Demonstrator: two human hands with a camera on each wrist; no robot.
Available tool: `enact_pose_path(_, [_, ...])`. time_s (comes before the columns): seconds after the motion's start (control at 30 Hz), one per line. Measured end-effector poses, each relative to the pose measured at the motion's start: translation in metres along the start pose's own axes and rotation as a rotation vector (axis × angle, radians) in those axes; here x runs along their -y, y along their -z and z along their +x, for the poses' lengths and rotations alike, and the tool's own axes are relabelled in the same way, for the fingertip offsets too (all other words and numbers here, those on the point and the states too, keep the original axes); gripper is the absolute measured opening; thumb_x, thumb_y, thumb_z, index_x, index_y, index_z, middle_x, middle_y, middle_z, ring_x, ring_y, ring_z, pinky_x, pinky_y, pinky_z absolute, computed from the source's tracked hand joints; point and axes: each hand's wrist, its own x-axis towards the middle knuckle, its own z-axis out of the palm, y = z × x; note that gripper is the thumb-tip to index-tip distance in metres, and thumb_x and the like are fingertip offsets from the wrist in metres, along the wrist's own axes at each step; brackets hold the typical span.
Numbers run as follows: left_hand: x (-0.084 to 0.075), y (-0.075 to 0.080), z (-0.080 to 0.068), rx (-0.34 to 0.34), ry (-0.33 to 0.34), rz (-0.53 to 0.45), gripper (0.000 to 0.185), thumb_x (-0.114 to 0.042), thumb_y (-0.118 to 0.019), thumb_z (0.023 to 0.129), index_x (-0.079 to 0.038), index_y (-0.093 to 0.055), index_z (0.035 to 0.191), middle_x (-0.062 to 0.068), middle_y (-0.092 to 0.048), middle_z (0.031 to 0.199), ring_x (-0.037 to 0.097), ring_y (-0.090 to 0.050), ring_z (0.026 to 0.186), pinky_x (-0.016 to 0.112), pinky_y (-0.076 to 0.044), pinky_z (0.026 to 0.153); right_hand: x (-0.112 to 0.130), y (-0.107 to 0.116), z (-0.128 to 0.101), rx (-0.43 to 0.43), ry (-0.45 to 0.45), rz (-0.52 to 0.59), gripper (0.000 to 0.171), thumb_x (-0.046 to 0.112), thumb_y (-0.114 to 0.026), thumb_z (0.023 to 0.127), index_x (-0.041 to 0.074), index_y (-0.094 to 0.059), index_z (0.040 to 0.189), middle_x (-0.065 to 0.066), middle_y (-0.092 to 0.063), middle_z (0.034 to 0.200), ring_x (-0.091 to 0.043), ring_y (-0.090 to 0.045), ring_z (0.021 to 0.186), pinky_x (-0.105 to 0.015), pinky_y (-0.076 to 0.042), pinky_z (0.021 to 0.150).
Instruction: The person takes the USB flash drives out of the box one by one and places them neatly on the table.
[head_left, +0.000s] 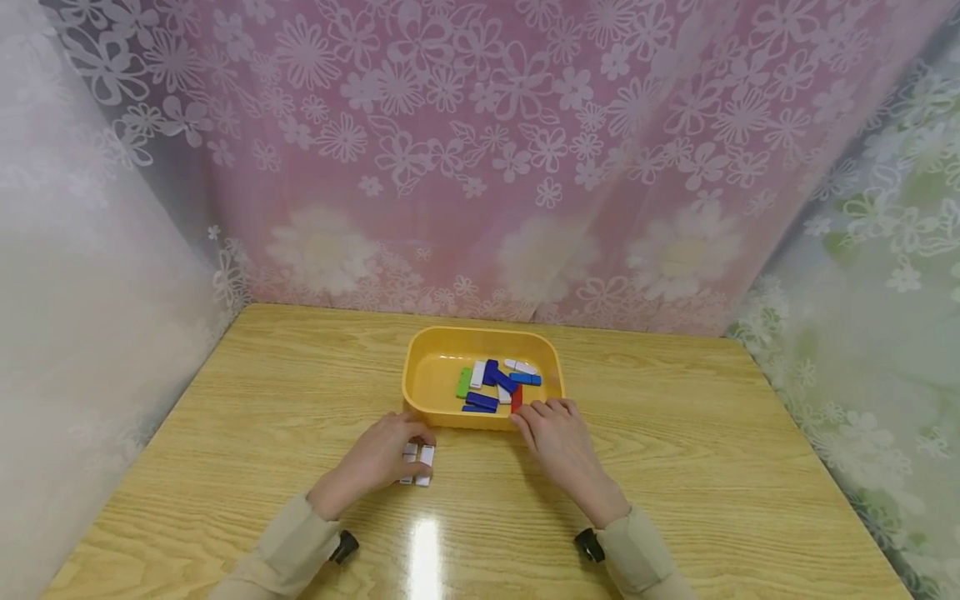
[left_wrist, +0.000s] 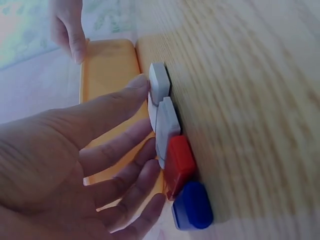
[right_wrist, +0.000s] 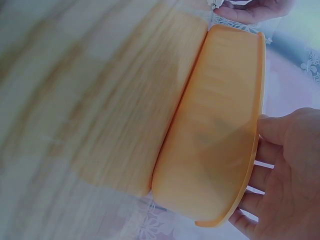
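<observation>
My left hand pinches a flat white stick, like a USB stick, lengthwise between thumb and forefinger. It lies on the table beside another white stick. A red stick and a blue one follow in the row, under the hand in the head view. My right hand holds the near right rim of a yellow tray, its fingers hooked over the edge. In the tray, a red stick lies close to that hand.
Loose sticks fill the tray's right half: green, white, dark blue and lighter blue among them. The wooden table backs onto a pink flowered curtain. Pale curtains hang at both sides.
</observation>
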Motion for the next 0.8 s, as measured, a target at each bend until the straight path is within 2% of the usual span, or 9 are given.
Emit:
enact_pose_path(0.1, [0.000,0.002,0.000,-0.043,0.006,-0.018,0.019,-0.019,-0.085,0.083,-0.012,-0.074,0.097,-0.001,-0.070,0.097,0.019,-0.062,0.091,0.041,-0.051,0.083,0.000,0.000,0.000,0.003,0.000,-0.003,0.020,0.029,-0.063,0.101,0.014,-0.073,0.093,0.000,-0.070,0.083,-0.025,-0.063,0.083,-0.048,-0.048,0.095])
enact_pose_path(0.3, [-0.002,0.007,0.000,-0.156,0.072,-0.073,0.006,-0.022,-0.075,0.093,-0.016,-0.075,0.092,-0.008,-0.070,0.091,0.011,-0.067,0.083,0.033,-0.056,0.075,0.000,0.001,0.000,0.006,0.000,0.001,0.020,0.028,-0.062,0.102,0.013,-0.073,0.094,0.000,-0.070,0.084,-0.025,-0.063,0.083,-0.049,-0.048,0.095])
enact_pose_path(0.47, [-0.006,0.012,0.000,-0.212,0.017,-0.055,0.006,-0.020,-0.074,0.094,-0.017,-0.074,0.089,-0.010,-0.069,0.084,0.007,-0.065,0.078,0.028,-0.054,0.071,0.000,0.001,0.000,0.008,-0.002,-0.006,0.020,0.028,-0.063,0.101,0.013,-0.074,0.094,0.000,-0.071,0.085,-0.025,-0.063,0.084,-0.049,-0.047,0.096])
enact_pose_path(0.6, [-0.013,0.020,0.004,-0.250,-0.031,-0.050,0.007,-0.022,-0.073,0.095,-0.018,-0.073,0.090,-0.010,-0.068,0.085,0.007,-0.065,0.076,0.024,-0.054,0.070,0.000,0.002,-0.001,0.005,0.000,0.000,0.020,0.028,-0.063,0.101,0.013,-0.073,0.093,-0.001,-0.070,0.085,-0.026,-0.064,0.084,-0.050,-0.047,0.096])
enact_pose_path(0.7, [-0.019,0.027,0.012,-0.278,-0.059,-0.043,0.007,-0.023,-0.072,0.096,-0.017,-0.074,0.091,-0.008,-0.069,0.085,0.009,-0.066,0.075,0.024,-0.055,0.067,0.001,0.002,-0.001,0.009,-0.001,-0.004,0.020,0.029,-0.062,0.102,0.014,-0.073,0.093,0.000,-0.070,0.084,-0.026,-0.064,0.084,-0.050,-0.047,0.096])
enact_pose_path(0.8, [-0.024,0.032,0.025,-0.298,-0.057,-0.035,0.007,-0.023,-0.071,0.097,-0.018,-0.075,0.092,-0.007,-0.069,0.086,0.009,-0.066,0.075,0.025,-0.055,0.067,0.001,0.001,-0.001,0.018,-0.005,-0.007,0.021,0.029,-0.061,0.102,0.014,-0.073,0.094,0.000,-0.070,0.084,-0.026,-0.064,0.085,-0.050,-0.047,0.096])
